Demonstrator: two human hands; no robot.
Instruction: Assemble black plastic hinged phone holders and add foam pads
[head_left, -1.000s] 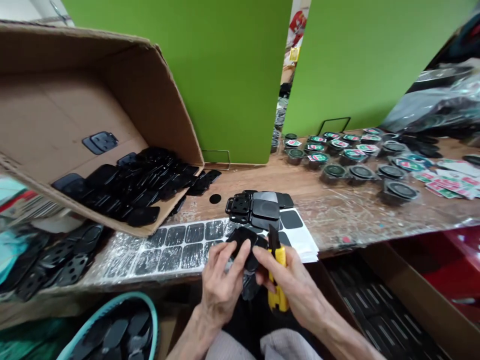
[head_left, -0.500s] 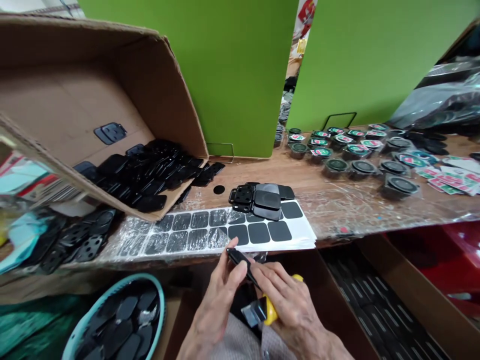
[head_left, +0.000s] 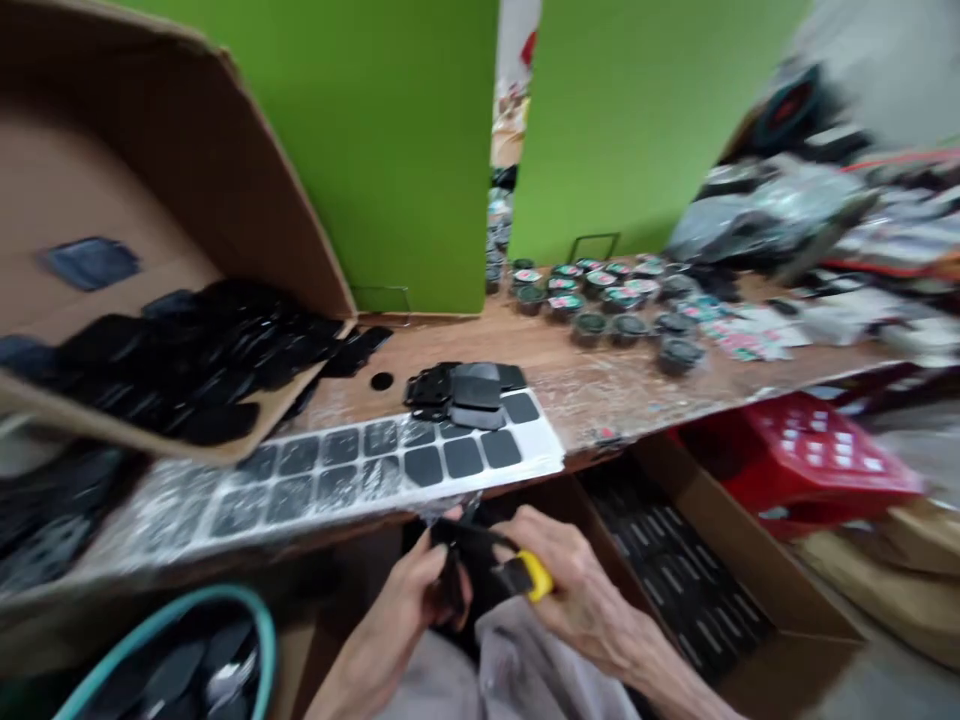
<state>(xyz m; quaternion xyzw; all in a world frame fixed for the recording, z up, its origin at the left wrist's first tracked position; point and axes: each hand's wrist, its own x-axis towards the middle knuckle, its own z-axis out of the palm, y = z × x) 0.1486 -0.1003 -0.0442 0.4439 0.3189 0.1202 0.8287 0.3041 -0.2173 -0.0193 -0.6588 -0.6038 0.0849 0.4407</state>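
Observation:
My left hand is closed around a flat black plastic piece over my lap, just below the bench edge. My right hand grips a yellow-handled tool; its dark end points left toward the piece, and motion blur hides its exact kind. Whether the tool touches the piece, I cannot tell. On the bench in front lies a white sheet of black rounded-square pads, partly under clear film. A small stack of black plastic pieces rests on its far edge.
A cardboard box of black parts lies open at left. Below it stands a teal-rimmed basket. Small round lidded containers sit farther right on the bench. Beneath are a carton of black parts and a red crate.
The view has swung right, so the bench things appear farther left. My hands have moved apart slightly, and the black piece now hangs lower in my left hand.

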